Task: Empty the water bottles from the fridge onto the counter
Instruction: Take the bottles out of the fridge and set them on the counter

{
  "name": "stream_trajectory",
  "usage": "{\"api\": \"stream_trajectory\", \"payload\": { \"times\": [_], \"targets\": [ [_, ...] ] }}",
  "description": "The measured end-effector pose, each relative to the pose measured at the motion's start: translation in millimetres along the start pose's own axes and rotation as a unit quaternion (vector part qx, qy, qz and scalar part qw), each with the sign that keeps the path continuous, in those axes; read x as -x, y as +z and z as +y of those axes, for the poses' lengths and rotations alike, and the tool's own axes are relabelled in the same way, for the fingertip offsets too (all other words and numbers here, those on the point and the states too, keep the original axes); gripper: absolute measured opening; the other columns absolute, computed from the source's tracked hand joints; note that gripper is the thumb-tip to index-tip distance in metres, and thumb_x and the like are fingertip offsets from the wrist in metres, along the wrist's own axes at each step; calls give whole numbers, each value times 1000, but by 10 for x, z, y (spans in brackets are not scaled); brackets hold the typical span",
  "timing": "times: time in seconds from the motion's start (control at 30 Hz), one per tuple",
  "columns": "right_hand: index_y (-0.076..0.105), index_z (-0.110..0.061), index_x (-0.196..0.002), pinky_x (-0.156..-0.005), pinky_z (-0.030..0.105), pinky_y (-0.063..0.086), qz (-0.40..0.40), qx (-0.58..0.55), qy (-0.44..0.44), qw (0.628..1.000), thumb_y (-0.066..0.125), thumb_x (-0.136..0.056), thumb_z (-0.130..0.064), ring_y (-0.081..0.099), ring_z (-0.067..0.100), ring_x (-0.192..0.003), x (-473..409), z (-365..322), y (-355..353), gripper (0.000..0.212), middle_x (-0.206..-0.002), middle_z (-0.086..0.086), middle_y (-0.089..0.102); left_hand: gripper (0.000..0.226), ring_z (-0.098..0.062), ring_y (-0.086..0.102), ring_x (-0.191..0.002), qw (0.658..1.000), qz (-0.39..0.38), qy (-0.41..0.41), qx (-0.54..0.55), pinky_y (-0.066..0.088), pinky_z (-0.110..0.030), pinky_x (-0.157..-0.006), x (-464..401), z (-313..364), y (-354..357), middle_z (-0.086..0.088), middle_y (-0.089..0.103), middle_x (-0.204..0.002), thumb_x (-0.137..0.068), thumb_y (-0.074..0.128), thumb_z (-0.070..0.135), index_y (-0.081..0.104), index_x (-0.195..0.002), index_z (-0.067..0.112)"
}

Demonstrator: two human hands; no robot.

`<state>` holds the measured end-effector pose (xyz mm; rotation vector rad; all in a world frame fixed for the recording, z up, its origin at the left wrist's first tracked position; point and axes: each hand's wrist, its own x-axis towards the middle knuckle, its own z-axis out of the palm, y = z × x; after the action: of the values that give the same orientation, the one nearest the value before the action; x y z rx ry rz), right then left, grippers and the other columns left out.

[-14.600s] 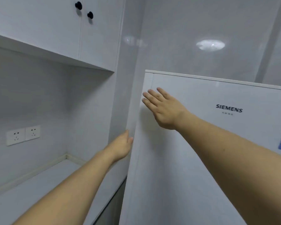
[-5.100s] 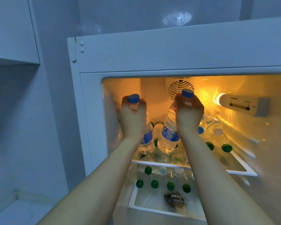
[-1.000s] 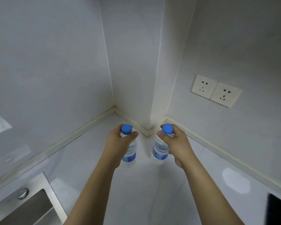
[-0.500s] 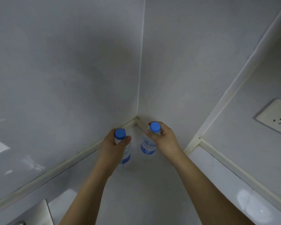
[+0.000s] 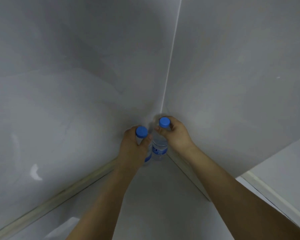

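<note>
Two clear water bottles with blue caps and blue labels stand upright, side by side, in the far corner of the white counter [image 5: 159,196]. My left hand [image 5: 133,149] grips the left bottle [image 5: 142,132] around its neck and hides most of its body. My right hand [image 5: 175,134] holds the right bottle [image 5: 160,149] just under its cap. The bottoms of both bottles are at the counter surface close to the wall corner. The fridge is out of view.
Two grey tiled walls meet in a corner [image 5: 168,75] right behind the bottles. A pale backsplash strip [image 5: 62,193] runs along the counter's left edge. A wall projection [image 5: 275,170] juts out at the right.
Both hands have pushed the bottles further back into the corner and closer together. The view has swung left, so the wall sockets and the sink have dropped out of sight.
</note>
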<state>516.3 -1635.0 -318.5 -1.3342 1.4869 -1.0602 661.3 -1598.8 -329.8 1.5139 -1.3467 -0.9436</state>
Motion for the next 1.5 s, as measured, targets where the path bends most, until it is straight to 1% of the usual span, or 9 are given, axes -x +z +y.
{"api": "stream_trajectory", "payload": {
  "times": [0.17, 0.4, 0.47, 0.53, 0.67, 0.8, 0.93, 1.07, 1.5],
  "targets": [
    [57, -18, -121, -80, 14, 49, -10, 29, -8, 999, 67, -90, -19, 60, 1, -90, -217, 49, 1, 33, -102, -9, 63, 27, -5, 54, -93, 1000, -7, 13, -8, 38, 2, -70, -183, -41, 34, 10, 57, -106, -93, 65, 26, 56, -117, 20],
    [58, -25, -117, -89, 28, 53, -42, 44, 25, 998, 65, -90, -36, 64, 8, -102, -3, 86, -90, 30, -112, -5, 67, 23, 13, 56, -87, 999, -46, 23, -12, 41, 0, -68, -170, 15, 43, 23, 55, -99, -93, 65, 25, 56, -114, 26],
    [55, -17, -125, -94, 35, 52, -40, 65, 33, 997, 65, -89, -41, 63, 13, -108, 104, 116, -121, 44, -120, 0, 66, 20, 9, 55, -84, 998, -52, 10, -34, 41, -1, -65, -170, 48, 38, 20, 54, -96, -93, 65, 24, 56, -111, 23],
    [53, -12, -128, -88, 26, 49, -32, 98, 45, 994, 65, -90, -37, 62, 16, -106, 262, 77, -191, 47, -125, 5, 63, 18, 1, 58, -87, 997, -57, -5, -56, 40, -7, -65, -148, 123, -2, 12, 58, -98, -93, 65, 24, 56, -108, 20],
    [41, -9, -143, -93, 23, 41, -11, 151, 80, 985, 63, -92, -24, 54, 23, -121, 718, -58, -392, 58, -140, 9, 50, 49, -27, 50, -125, 987, -41, 17, -155, 39, -28, -94, 34, 355, -96, -6, 51, -136, -94, 62, 27, 45, -137, 12],
    [38, -11, -146, -102, 21, 34, -14, 196, 68, 978, 62, -93, -26, 46, 22, -130, 1192, -233, -632, 60, -146, 6, 45, 57, -34, 43, -131, 952, 2, 101, -289, 37, -41, -105, 330, 649, -142, -15, 44, -145, -96, 58, 30, 40, -144, 6],
    [35, -14, -147, -101, 16, 27, 28, 238, 55, 969, 59, -94, -27, 41, 20, -134, 1877, -467, -1094, 59, -149, 3, 41, 51, -39, 47, -127, 920, -42, 204, -332, 40, -44, -103, 849, 1019, 1, -18, 52, -138, -94, 61, 28, 49, -137, 4],
    [33, -14, -148, -107, 23, 28, 80, 283, 53, 954, 57, -95, -28, 39, 19, -136, 2586, -596, -1657, 59, -152, 3, 37, 57, -31, 33, -141, 877, -114, 281, -373, 29, -40, -114, 1458, 1439, 301, -14, 38, -152, -101, 48, 35, 34, -148, 7],
    [29, -13, -149, -109, 29, 31, 240, 361, 141, 890, 54, -95, -24, 36, 21, -138, 4760, -519, -3367, 60, -155, 5, 31, 56, -25, 23, -146, 787, -242, 459, -334, 21, -39, -119, 3262, 2546, 1780, -8, 28, -158, -102, 43, 34, 29, -152, 13]
  ]
}}
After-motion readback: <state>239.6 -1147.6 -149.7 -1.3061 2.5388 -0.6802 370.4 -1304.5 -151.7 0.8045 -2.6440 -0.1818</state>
